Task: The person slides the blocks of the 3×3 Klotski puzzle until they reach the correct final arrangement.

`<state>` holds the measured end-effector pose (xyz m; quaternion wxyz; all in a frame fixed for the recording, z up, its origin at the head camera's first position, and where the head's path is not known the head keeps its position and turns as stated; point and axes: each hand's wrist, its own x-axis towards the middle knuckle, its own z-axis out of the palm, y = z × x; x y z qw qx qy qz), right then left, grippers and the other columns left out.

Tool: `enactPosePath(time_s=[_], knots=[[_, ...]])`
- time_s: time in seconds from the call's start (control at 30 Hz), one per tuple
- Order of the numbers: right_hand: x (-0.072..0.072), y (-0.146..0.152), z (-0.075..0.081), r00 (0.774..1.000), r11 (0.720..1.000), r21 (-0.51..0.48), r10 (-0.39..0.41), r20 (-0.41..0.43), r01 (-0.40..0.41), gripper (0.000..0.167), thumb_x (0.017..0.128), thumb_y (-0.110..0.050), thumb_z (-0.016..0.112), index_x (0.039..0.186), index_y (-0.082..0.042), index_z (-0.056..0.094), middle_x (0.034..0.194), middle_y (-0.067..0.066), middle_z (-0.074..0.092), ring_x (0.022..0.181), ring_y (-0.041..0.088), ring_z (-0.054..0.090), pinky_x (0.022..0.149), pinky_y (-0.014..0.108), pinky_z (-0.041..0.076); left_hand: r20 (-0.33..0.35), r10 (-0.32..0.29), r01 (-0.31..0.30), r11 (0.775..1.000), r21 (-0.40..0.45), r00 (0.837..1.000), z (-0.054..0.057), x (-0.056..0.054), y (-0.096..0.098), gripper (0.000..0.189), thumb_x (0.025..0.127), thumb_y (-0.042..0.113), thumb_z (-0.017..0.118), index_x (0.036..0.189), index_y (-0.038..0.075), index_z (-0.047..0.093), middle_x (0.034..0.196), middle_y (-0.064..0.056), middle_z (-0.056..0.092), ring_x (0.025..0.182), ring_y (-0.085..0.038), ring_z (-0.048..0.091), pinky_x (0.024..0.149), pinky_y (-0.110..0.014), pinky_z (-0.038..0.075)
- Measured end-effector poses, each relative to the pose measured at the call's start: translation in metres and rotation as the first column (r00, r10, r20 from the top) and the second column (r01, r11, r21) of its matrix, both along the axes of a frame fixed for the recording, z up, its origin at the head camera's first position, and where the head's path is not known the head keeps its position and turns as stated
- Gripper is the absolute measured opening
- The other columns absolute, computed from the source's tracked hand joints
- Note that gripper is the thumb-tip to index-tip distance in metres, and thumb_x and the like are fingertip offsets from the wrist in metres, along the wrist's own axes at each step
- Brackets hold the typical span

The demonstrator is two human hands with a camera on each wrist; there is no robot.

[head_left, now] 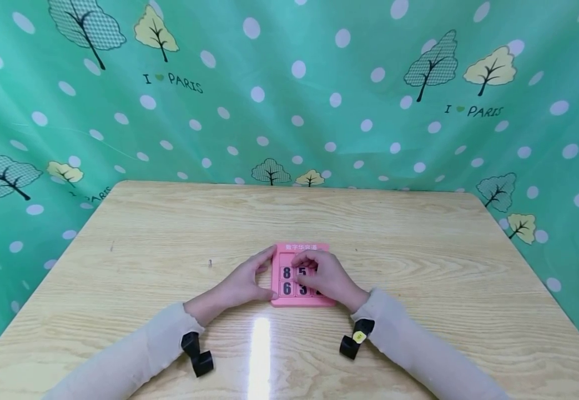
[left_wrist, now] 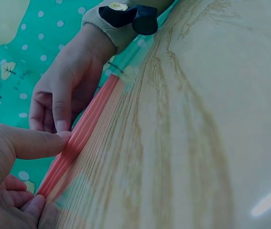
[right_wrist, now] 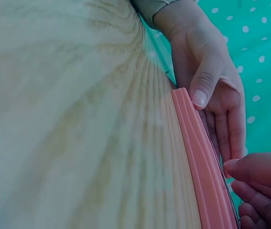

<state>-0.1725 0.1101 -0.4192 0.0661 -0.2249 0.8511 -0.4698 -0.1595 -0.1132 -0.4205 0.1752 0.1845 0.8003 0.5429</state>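
A pink number sliding puzzle (head_left: 303, 301) lies flat on the table, white characters along its far edge. Tiles marked 8, 5, 6 and 3 can be read; the right hand covers others. At the puzzle's left side, the left hand (head_left: 243, 282) holds the frame, thumb at the near corner and fingers toward the far corner. Over the tiles is the right hand (head_left: 330, 279), its fingers bent and thumb apart from the index finger, fingertips at the 8 and 5 tiles. In the right wrist view the puzzle's pink side (right_wrist: 200, 157) shows edge-on, hiding the tiles.
The wooden table (head_left: 169, 222) extends around the puzzle, with a bright light reflection (head_left: 260, 355) near the front. A green dotted curtain (head_left: 299, 111) hangs behind and beside it. Black wrist cameras (head_left: 197, 355) are strapped to both sleeves.
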Motion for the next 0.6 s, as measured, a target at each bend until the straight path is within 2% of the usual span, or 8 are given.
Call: enactPosePath(time_s=[0.2, 0.6], knots=[[0.0017, -0.0025, 0.0015, 1.000, 1.000, 0.022, -0.006, -0.029, 0.006, 0.025, 0.076, -0.003, 0.073, 0.100, -0.010, 0.068, 0.097, 0.000, 0.066, 0.090, 0.014, 0.057, 0.080, 0.027, 0.051, 0.003, -0.001, 0.001, 1.000, -0.001, 1.000, -0.0003, -0.0002, -0.0001, 0.101, 0.069, 0.004, 0.078, 0.150, 0.007, 0.019, 0.154, -0.014, 0.021, 0.133, -0.036, 0.036, 0.111, -0.043, 0.030], [0.0012, -0.0021, 0.0032, 1.000, 1.000, 0.024, -0.016, -0.010, 0.017, 0.023, 0.077, -0.002, 0.072, 0.099, -0.009, 0.068, 0.095, 0.000, 0.065, 0.087, 0.014, 0.056, 0.077, 0.027, 0.050, 0.008, 0.001, -0.001, 1.000, -0.002, 1.000, 0.0007, 0.0003, 0.0000, 0.101, 0.069, 0.005, 0.078, 0.150, 0.007, 0.019, 0.154, -0.014, 0.021, 0.133, -0.037, 0.036, 0.111, -0.043, 0.030]])
